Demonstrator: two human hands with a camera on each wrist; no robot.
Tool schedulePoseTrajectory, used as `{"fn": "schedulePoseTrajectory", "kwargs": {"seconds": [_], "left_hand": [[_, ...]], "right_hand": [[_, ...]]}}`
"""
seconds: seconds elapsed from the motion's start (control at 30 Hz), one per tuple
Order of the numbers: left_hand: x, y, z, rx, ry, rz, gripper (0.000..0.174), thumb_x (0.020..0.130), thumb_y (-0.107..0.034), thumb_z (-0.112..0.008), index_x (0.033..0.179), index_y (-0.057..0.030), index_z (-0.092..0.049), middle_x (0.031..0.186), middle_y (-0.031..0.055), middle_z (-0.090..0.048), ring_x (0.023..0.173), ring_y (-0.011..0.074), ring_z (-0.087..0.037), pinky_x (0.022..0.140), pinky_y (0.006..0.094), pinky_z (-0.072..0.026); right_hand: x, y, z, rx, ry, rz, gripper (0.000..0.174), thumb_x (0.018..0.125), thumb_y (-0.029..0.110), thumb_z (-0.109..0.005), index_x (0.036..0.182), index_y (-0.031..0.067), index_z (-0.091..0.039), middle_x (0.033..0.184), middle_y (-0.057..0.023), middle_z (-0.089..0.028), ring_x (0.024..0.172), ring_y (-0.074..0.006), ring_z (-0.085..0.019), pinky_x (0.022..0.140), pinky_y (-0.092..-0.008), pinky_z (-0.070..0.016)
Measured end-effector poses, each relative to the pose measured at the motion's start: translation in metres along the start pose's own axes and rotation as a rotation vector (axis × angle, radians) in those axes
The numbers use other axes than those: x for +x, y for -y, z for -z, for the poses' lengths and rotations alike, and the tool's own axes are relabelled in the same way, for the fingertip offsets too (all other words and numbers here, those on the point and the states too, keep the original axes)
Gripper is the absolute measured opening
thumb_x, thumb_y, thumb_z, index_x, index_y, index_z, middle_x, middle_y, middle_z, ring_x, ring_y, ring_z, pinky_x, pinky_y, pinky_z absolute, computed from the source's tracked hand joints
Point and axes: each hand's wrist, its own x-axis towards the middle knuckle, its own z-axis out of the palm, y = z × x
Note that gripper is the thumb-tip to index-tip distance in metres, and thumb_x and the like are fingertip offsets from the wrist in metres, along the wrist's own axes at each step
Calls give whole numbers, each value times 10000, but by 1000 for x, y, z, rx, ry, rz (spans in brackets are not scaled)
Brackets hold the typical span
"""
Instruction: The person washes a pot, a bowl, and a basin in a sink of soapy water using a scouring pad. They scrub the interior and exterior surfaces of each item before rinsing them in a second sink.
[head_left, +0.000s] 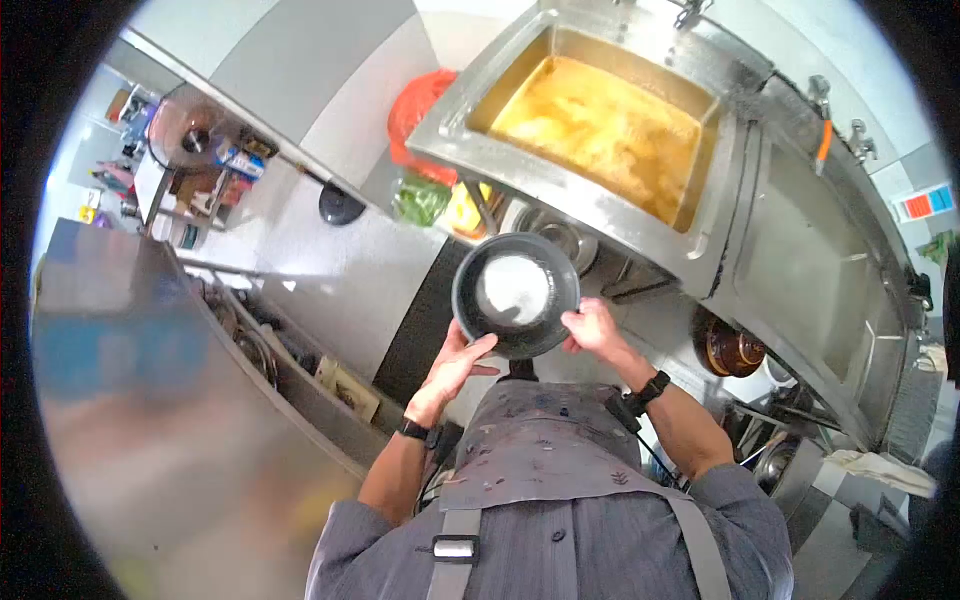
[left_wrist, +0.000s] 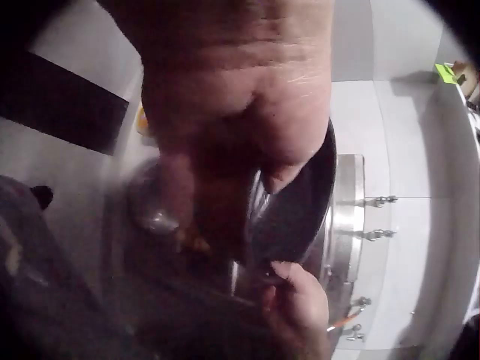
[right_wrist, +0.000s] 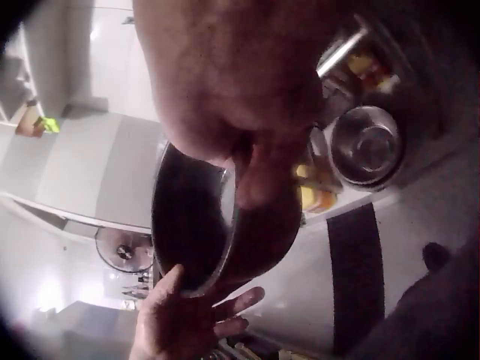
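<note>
A dark round pot (head_left: 545,312) is held in front of the apron between both hands, its open top facing up. A bright whitish patch shows on its bottom. My left hand (head_left: 447,374) grips the pot's near left side, thumb over the rim and fingers along the outside, as the right wrist view also shows. On the opposite side, my right hand (head_left: 592,328) pinches the rim with the thumb on top. From the left wrist, the pot's dark wall (left_wrist: 300,214) lies partly hidden behind the left hand.
Ahead stands a steel sink (head_left: 455,150) filled with cloudy yellowish liquid; a second basin (head_left: 800,260) lies to the right. Metal bowls (right_wrist: 366,146) sit low beneath the sink. A red bag (head_left: 420,105) hangs beside it. A shiny steel counter (head_left: 130,420) flanks the left.
</note>
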Motion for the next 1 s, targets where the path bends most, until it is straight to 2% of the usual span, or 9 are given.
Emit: {"fn": "schedulePoseTrajectory", "kwargs": {"seconds": [0.17,0.23,0.37,0.5,0.57,0.67,0.8,0.87,1.0], "left_hand": [[1,-56,-20,-132,-13,-253,511,957,-5,-616,1435,-30,-436,1256,168,-651,1021,308,-722,698,387,-686],[-7,-91,-39,-93,-42,-363,403,972,-24,-598,1364,16,-513,1192,173,-686,937,296,-745,663,378,-688],[20,-157,-69,-165,-34,-357,451,987,-59,-594,1418,-26,-467,1247,162,-653,959,297,-735,643,392,-686],[88,-208,-87,-157,-120,-432,323,897,50,-542,1209,124,-586,1102,195,-692,919,308,-735,622,381,-675],[122,-232,-86,-180,-122,-397,352,893,50,-532,1240,94,-568,1087,192,-690,891,306,-733,612,377,-673],[148,-268,-98,-91,-167,-469,436,898,64,-503,1333,39,-529,1197,215,-644,967,360,-714,675,444,-681],[187,-301,-103,-50,-107,-505,639,877,92,-477,1473,-108,-362,1309,210,-579,974,359,-716,607,419,-680],[194,-317,-116,32,-135,-618,605,897,83,-459,1475,-65,-363,1310,226,-572,992,379,-708,647,441,-689],[233,-340,-107,98,-91,-620,686,903,99,-445,1524,-160,-317,1381,201,-539,1060,391,-694,667,429,-695]], "right_hand": [[-20,109,23,-93,18,153,246,963,138,-543,917,-95,-607,695,-159,-693,588,-217,-731,469,-342,-591],[-26,145,41,-128,12,247,258,974,148,-536,928,-98,-599,705,-161,-697,581,-212,-723,478,-340,-586],[-16,210,81,-80,17,419,237,981,140,-527,1005,-83,-603,714,-124,-684,575,-183,-690,496,-315,-557],[58,230,139,7,278,442,332,1015,236,-604,1212,-31,-593,1004,-137,-697,769,-167,-715,612,-297,-593],[91,243,182,63,407,303,558,1005,328,-650,1428,-5,-503,1146,-137,-679,936,-216,-713,762,-342,-613],[171,224,243,-177,115,271,766,917,408,-732,1526,47,-440,1395,-164,-582,1195,-255,-609,886,-378,-578],[238,188,308,-388,-313,47,852,910,523,-680,1572,77,-383,1547,-205,-464,1386,-331,-489,1056,-501,-478],[312,131,347,-385,-319,49,865,915,540,-673,1580,78,-368,1568,-211,-440,1427,-337,-444,1093,-488,-445],[389,95,326,-312,-470,69,971,900,625,-655,1565,-10,-344,1571,-253,-426,1452,-371,-420,1139,-436,-405]]}}
